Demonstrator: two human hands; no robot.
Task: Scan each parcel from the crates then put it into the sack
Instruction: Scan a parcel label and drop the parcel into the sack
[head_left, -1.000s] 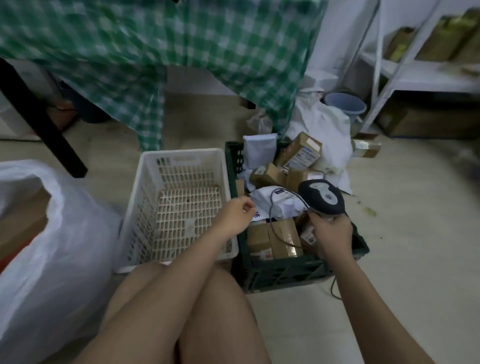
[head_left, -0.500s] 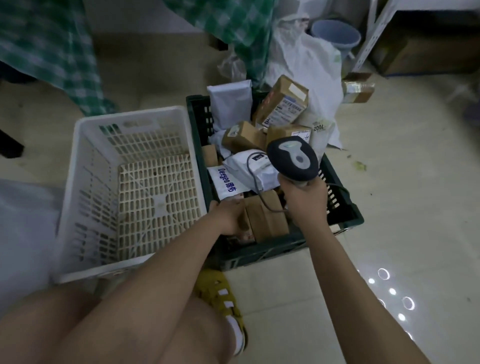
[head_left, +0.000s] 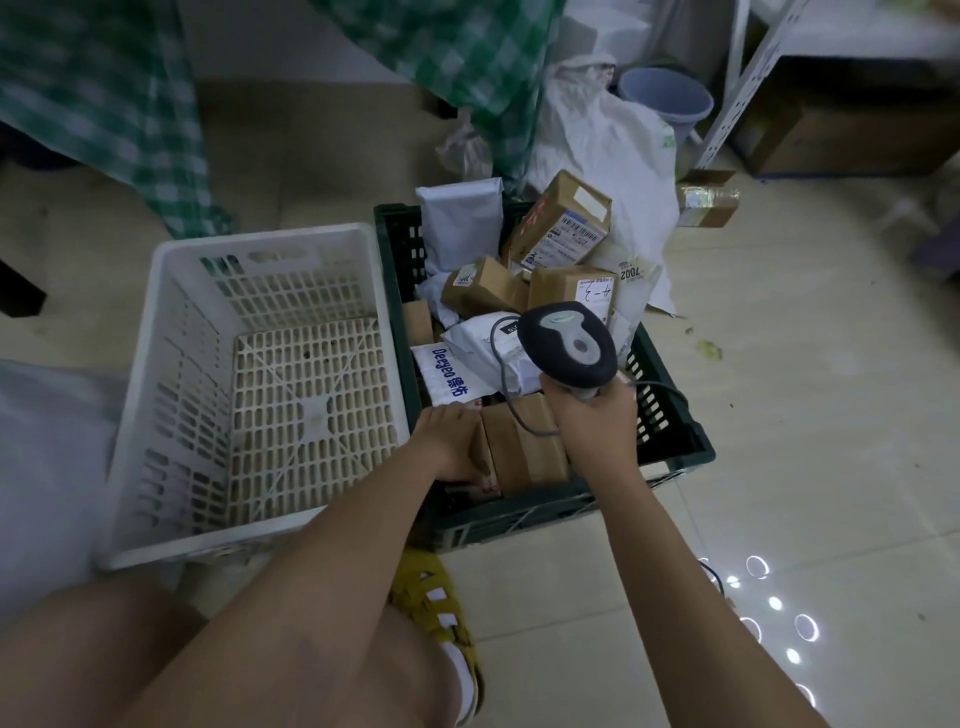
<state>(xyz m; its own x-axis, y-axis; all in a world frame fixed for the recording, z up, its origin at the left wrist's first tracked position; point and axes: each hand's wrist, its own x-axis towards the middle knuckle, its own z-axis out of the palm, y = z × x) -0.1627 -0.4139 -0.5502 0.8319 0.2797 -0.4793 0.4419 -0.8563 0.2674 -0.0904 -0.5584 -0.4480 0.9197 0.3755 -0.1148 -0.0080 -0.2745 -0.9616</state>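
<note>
While the right hand (head_left: 592, 415) grips the handle of a dark barcode scanner (head_left: 569, 345), its head raised above the parcels and its cable (head_left: 511, 410) looping down across them, the left hand (head_left: 449, 441) reaches into the near left corner of the dark green crate (head_left: 670, 431); its fingers curl over the left side of a brown cardboard parcel (head_left: 527, 449), gripping it where it lies, just below and to the left of the scanner hand; beyond it sit a white mailer printed in blue (head_left: 447, 376), a crumpled white bag parcel (head_left: 480, 340), several taped cartons (head_left: 485, 286) and a tall box with a barcode label (head_left: 563, 221) leaning at the far end; beside the green crate, touching its left wall, stands a white slatted crate (head_left: 171, 322) holding nothing visible; a pale sack (head_left: 47, 467) shows at the left edge; a yellow sandal (head_left: 431, 597) rests on the tiled floor (head_left: 779, 415) in front of the crates.
</note>
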